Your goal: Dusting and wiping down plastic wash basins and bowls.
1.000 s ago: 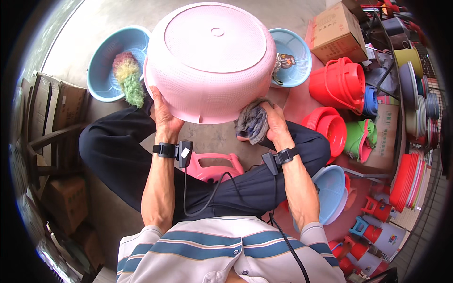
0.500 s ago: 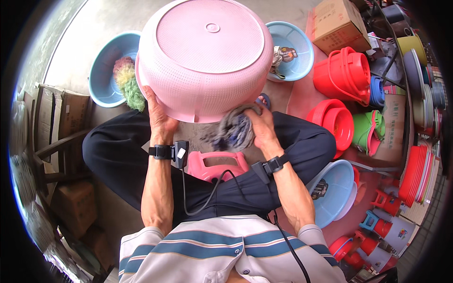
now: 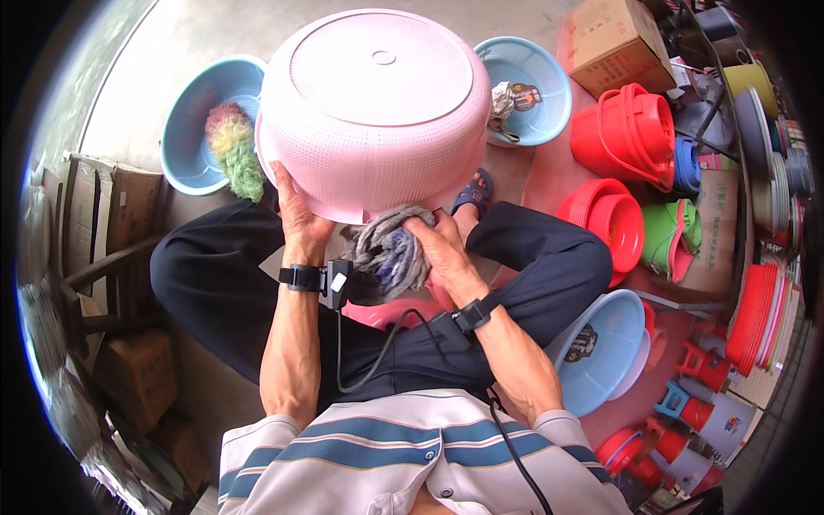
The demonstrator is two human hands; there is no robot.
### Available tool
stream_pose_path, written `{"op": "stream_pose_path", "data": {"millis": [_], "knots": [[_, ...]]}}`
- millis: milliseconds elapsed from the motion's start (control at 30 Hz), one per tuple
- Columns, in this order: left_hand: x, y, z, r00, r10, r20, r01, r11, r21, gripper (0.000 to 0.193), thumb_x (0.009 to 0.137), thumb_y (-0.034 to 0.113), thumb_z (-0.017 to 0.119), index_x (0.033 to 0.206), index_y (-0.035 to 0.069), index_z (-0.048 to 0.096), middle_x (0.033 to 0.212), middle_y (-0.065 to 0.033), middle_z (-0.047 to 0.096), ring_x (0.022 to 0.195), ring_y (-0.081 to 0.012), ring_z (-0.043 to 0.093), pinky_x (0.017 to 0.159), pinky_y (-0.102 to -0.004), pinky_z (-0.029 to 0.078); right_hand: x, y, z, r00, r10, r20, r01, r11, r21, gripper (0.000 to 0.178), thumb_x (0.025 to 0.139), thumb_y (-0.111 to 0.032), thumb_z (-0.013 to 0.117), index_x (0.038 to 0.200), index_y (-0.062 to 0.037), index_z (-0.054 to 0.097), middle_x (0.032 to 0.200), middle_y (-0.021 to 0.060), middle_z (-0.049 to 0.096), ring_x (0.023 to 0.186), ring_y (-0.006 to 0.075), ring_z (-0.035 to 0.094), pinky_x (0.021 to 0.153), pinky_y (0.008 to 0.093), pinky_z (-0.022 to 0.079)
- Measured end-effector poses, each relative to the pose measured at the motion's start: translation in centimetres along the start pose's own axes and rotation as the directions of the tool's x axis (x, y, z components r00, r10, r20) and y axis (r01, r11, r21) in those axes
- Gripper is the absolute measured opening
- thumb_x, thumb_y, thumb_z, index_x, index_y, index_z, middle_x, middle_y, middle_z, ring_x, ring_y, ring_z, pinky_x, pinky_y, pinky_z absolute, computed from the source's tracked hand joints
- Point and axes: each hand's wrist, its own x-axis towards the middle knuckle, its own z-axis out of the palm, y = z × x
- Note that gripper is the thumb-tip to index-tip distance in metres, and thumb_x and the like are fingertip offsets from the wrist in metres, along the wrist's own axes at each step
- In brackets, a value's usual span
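A large pink plastic basin [image 3: 378, 137] with a dotted, basket-like surface is held upside down in front of me, its round base facing up. My left hand [image 3: 299, 215] grips its rim at the near left, fingers against the outer wall. Bunched in my right hand [image 3: 442, 249] is a grey and bluish rag [image 3: 386, 253], right at the near edge of the basin. Below the rag, between my legs, a pink plastic stool [image 3: 382, 313] is partly covered by the rag and my wrist.
Blue basins stand beyond, one with a multicoloured mesh cloth [image 3: 232, 142], another [image 3: 545, 77] holding a crumpled cloth. To the right are red buckets [image 3: 618, 133], red basins [image 3: 614, 223], a green bucket [image 3: 669, 232] and a tilted blue basin [image 3: 605, 352]. Cardboard boxes [image 3: 124, 202] line the left.
The rag in my right hand has moved left along the basin's near edge. The basin has shifted slightly down toward me, with my left hand still on its rim.
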Motion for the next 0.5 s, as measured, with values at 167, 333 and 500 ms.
{"op": "stream_pose_path", "data": {"millis": [167,333,500], "knots": [[0.5,1.0,-0.4,0.998,-0.029,0.063,0.030,1.000,-0.008,0.070,0.092,0.055,0.060,0.143,0.010,0.045,0.140,-0.0068,0.054,0.127,-0.0273,0.049,0.108,-0.0470,0.039,1.8,-4.2,-4.8,0.985,-0.016,-0.173,0.022,0.999,0.032,0.019,0.091,-0.006,0.060,0.108,0.0024,0.060,0.096,0.0103,0.069,0.085,0.0214,0.068,0.079,0.0335,0.057],[0.7,0.8,0.4,0.999,0.035,0.002,-0.035,0.999,-0.005,0.068,0.090,0.055,0.063,0.137,0.008,0.052,0.137,-0.0078,0.057,0.121,-0.0271,0.055,0.106,-0.0451,0.043,1.8,-5.0,-5.3,0.996,-0.006,-0.092,0.004,1.000,-0.024,0.017,0.092,-0.007,0.059,0.108,0.0002,0.060,0.095,0.0080,0.068,0.085,0.0183,0.067,0.080,0.0330,0.057],[1.3,1.0,-1.3,0.994,0.077,0.079,-0.071,0.995,-0.069,0.065,0.092,0.049,0.064,0.139,0.007,0.049,0.135,-0.0093,0.059,0.122,-0.0276,0.056,0.107,-0.0441,0.044,1.9,-2.9,-4.3,0.980,-0.146,-0.132,0.159,0.983,0.092,0.016,0.092,-0.010,0.059,0.106,-0.0024,0.063,0.094,0.0063,0.068,0.085,0.0167,0.067,0.080,0.0325,0.056]]}}
